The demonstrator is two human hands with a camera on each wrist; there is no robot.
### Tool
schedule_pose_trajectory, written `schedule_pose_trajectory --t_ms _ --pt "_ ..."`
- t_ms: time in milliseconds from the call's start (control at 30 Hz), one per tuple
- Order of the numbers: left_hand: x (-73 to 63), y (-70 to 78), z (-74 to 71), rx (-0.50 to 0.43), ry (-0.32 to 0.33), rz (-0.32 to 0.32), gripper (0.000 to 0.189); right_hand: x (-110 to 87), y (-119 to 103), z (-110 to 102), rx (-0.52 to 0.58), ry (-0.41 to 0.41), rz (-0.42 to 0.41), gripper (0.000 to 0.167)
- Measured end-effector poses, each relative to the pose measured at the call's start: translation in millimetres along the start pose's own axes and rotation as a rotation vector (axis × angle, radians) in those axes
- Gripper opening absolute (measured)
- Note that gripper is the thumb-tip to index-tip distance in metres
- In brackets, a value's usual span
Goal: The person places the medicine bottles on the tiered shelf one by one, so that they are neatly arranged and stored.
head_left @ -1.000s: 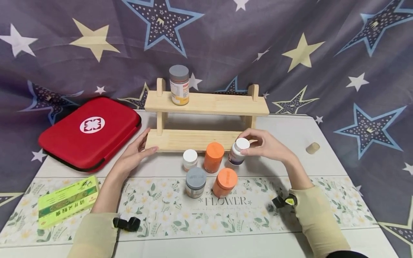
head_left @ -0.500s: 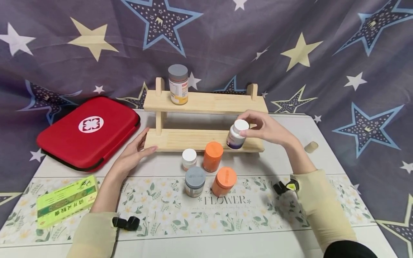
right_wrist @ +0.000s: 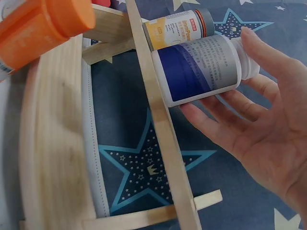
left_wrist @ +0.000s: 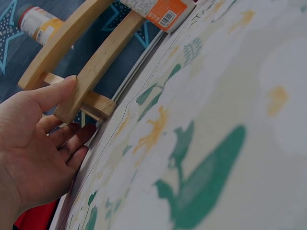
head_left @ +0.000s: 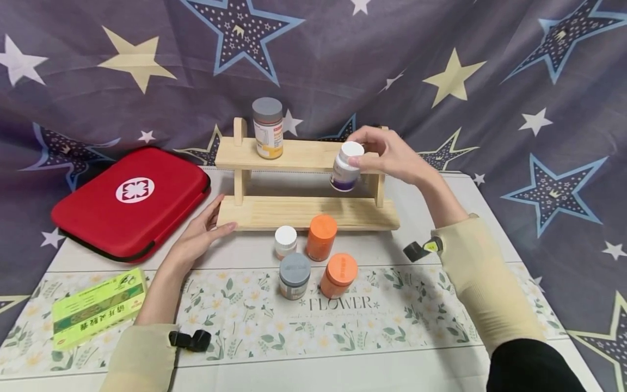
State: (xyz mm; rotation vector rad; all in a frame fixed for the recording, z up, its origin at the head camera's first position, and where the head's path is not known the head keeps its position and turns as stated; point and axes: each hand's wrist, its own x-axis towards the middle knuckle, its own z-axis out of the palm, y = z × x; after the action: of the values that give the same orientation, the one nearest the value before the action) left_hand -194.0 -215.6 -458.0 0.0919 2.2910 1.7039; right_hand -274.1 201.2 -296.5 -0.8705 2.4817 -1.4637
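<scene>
My right hand [head_left: 392, 158] pinches a white pill bottle [head_left: 344, 171] with a purple-blue label near its cap. The bottle overlaps the front edge of the upper board of a two-tier wooden shelf [head_left: 308, 211]. In the right wrist view, the pill bottle [right_wrist: 192, 72] lies across that board's edge, thumb and fingertips around it. My left hand [head_left: 198, 234] grips the left end of the lower board, thumb on top and fingers underneath, as the left wrist view shows at the board [left_wrist: 91, 72]. A brown bottle with a grey lid [head_left: 268, 130] stands on the upper board's left side.
In front of the shelf stand a small white-capped bottle [head_left: 286, 242], two orange bottles [head_left: 321, 238] and a grey-lidded jar [head_left: 295, 276]. A red first-aid case [head_left: 132, 204] lies at left, with a green medicine box [head_left: 98, 309] before it. A starry curtain [head_left: 318, 60] hangs behind.
My right hand has lifted the white pill bottle from the table in front of the lower board up to the upper board's height, slightly leftward. The left hand keeps its grip on the shelf.
</scene>
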Motion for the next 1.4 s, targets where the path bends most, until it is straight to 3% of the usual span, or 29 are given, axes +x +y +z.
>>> schedule_pose_trajectory --t_ms 367,700,1400 --pt "1.3 -1.0 1.5 -0.003 0.009 0.001 0.095 40.1 -13.4 3.0 0.09 0.017 0.032 0.026" --pt "1.3 -0.4 1.1 0.003 0.006 -0.004 0.094 65.5 -13.5 7.8 0.05 0.02 0.071 0.03" --pt "2.7 -0.9 1.2 -0.021 0.0 0.0 0.094 80.0 3.1 15.4 0.056 0.067 0.131 0.032"
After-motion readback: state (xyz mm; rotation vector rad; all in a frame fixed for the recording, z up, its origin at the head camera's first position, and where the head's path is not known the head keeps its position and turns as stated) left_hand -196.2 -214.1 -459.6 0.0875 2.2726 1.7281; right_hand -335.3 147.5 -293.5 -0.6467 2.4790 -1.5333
